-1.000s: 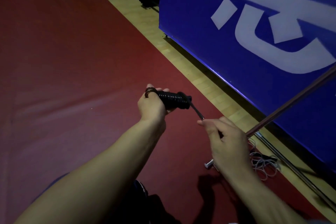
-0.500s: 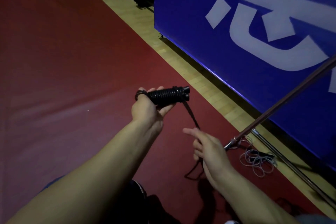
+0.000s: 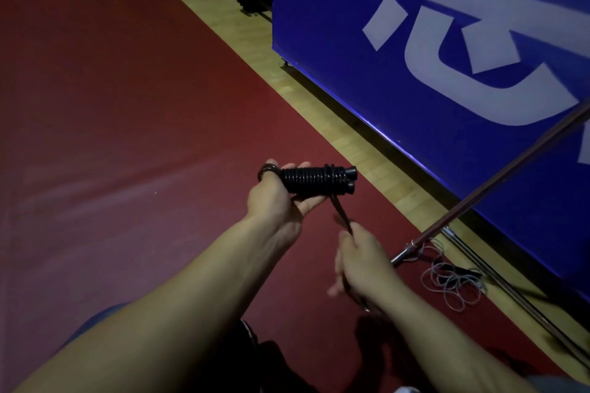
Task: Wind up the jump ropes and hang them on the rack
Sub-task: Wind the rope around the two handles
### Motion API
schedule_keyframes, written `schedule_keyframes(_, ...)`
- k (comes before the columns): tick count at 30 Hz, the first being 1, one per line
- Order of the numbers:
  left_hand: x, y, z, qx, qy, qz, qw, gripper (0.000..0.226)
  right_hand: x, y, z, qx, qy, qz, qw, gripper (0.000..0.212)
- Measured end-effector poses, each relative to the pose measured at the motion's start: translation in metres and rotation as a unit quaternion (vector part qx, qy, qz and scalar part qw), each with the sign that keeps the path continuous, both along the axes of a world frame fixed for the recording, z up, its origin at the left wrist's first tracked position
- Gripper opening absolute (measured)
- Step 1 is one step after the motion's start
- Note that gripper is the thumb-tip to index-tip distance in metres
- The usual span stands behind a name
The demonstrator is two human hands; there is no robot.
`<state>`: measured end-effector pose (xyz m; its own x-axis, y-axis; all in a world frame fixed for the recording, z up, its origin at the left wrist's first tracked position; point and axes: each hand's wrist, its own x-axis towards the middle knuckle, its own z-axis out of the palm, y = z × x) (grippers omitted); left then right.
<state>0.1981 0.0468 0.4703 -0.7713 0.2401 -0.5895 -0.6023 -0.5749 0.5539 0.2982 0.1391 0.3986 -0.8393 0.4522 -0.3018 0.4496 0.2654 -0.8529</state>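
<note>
The left hand (image 3: 281, 201) grips the two black handles (image 3: 319, 180) side by side, rope (image 3: 341, 217) coiled tightly around them. A loose strand of rope runs down from the handles' far end to the right hand (image 3: 364, 262), whose fingers are curled round it. Both hands hover over the red floor (image 3: 127, 137). To the right, a pale rope (image 3: 453, 284) lies in loose loops on the floor beside a slanted metal pole (image 3: 479, 198), in front of a blue banner (image 3: 415, 73).
</note>
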Motion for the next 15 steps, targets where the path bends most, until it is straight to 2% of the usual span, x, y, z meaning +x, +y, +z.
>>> schedule_keyframes(1, -0.001, 0.000, 0.001, 0.010, -0.004, 0.009, 1.000, 0.025, 0.000, -0.002, 0.000, -0.031, 0.038, -0.022, 0.999, 0.028)
schedule_keyframes(2, -0.004, -0.001, 0.001, 0.019, -0.009, 0.021, 1.000, 0.025, 0.000, -0.003, -0.001, -0.023, 0.081, -0.031, 0.996, 0.036)
schedule_keyframes(4, -0.011, -0.004, -0.001, 0.024, -0.017, 0.045, 0.999, 0.025, 0.003, -0.005, -0.002, 0.049, 0.152, -0.032, 0.987, 0.045)
schedule_keyframes(6, -0.018, -0.004, -0.007, 0.019, -0.028, 0.061, 0.998, 0.026, 0.006, -0.004, 0.001, 0.108, 0.192, -0.027, 0.975, 0.041)
schedule_keyframes(8, -0.020, -0.004, -0.011, 0.022, -0.032, 0.063, 0.997, 0.027, 0.011, -0.006, 0.004, 0.149, 0.215, -0.002, 0.965, 0.025)
schedule_keyframes(9, -0.021, -0.004, -0.011, 0.022, -0.031, 0.063, 0.997, 0.027, 0.012, -0.009, 0.004, 0.178, 0.214, 0.025, 0.960, 0.017)
schedule_keyframes(10, -0.022, -0.003, -0.011, 0.019, -0.030, 0.064, 0.997, 0.027, 0.013, -0.012, 0.002, 0.206, 0.201, 0.051, 0.956, 0.021)
schedule_keyframes(12, -0.022, -0.002, -0.008, 0.017, -0.029, 0.061, 0.998, 0.026, 0.015, -0.016, -0.002, 0.220, 0.147, 0.082, 0.961, 0.039)
schedule_keyframes(13, -0.020, -0.002, -0.006, 0.017, -0.027, 0.052, 0.998, 0.025, 0.012, -0.017, -0.004, 0.240, 0.105, 0.101, 0.960, 0.042)
schedule_keyframes(15, -0.013, -0.002, -0.007, 0.006, -0.017, -0.010, 1.000, 0.020, 0.007, -0.016, -0.007, 0.296, -0.004, 0.151, 0.943, 0.030)
